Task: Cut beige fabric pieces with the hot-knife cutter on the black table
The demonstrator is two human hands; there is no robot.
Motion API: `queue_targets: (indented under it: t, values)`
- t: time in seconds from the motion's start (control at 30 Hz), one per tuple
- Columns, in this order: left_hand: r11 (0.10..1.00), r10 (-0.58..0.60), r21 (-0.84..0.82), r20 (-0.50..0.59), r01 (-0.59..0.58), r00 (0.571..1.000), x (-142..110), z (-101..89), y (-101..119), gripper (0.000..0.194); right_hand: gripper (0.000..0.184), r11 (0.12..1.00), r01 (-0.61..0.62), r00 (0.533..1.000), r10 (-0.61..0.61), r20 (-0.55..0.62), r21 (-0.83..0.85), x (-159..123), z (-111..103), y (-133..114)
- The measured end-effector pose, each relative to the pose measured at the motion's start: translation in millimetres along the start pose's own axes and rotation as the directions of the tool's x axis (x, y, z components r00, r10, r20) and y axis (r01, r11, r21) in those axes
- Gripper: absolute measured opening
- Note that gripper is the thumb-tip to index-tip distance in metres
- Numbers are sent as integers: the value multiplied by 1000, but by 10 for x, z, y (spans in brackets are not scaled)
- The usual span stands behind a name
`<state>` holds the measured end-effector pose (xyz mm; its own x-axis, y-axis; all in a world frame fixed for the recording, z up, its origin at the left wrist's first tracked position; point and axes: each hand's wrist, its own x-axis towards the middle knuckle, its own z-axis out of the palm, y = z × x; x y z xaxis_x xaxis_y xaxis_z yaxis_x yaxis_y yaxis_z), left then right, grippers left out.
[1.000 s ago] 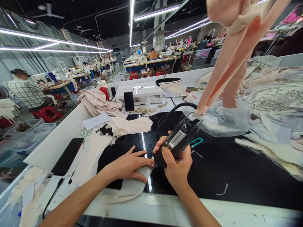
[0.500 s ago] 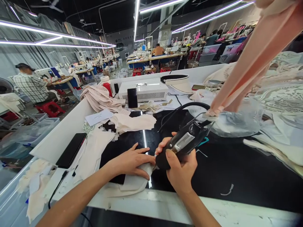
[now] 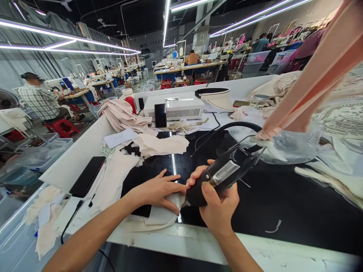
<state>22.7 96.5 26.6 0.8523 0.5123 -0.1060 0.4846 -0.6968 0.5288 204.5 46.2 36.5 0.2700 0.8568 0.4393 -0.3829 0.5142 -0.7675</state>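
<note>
My right hand (image 3: pixel 219 207) is wrapped around a black corded handheld cutter (image 3: pixel 218 175) with a silver plate on its side. Its narrow tip points down at the right edge of a pale fabric piece (image 3: pixel 160 217) near the table's front edge. Spread flat on that fabric, my left hand (image 3: pixel 155 190) holds nothing, and its fingertips reach close to the cutter's nose. Just where the tip meets the cloth is too small to make out. A twisted peach cloth strip (image 3: pixel 300 87) hangs from above and is tied at the cutter's cable end.
Pale fabric strips (image 3: pixel 116 177) and a stack of cut pieces (image 3: pixel 161 145) lie left on the black tabletop (image 3: pixel 269 204). A phone (image 3: pixel 87 176) rests by the left wall. Behind stand a white vented box (image 3: pixel 174 105) and an upright phone (image 3: pixel 160 115). Lace fabric (image 3: pixel 346 113) and clear plastic (image 3: pixel 297 145) fill the right.
The cutter's rear end and my right hand have shifted slightly to the right, and the peach strip with them. My left hand stays on the fabric. The whole view has moved a little.
</note>
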Motion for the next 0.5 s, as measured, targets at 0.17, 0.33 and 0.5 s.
queue_targets:
  t: [0.17,0.33,0.5]
  values:
    - [1000,-15,-13,4,15,1000,1,5,-7,62,49,999,-24,1000,24,-7,-25,-45,-42,76]
    - [1000,-6,-13,0,6,1000,2,13,-18,70,48,997,-36,999,35,-17,-68,-48,-69,104]
    - [1000,14,-13,-8,-14,1000,9,19,-31,70,46,999,-37,999,36,-28,-31,-29,-6,42]
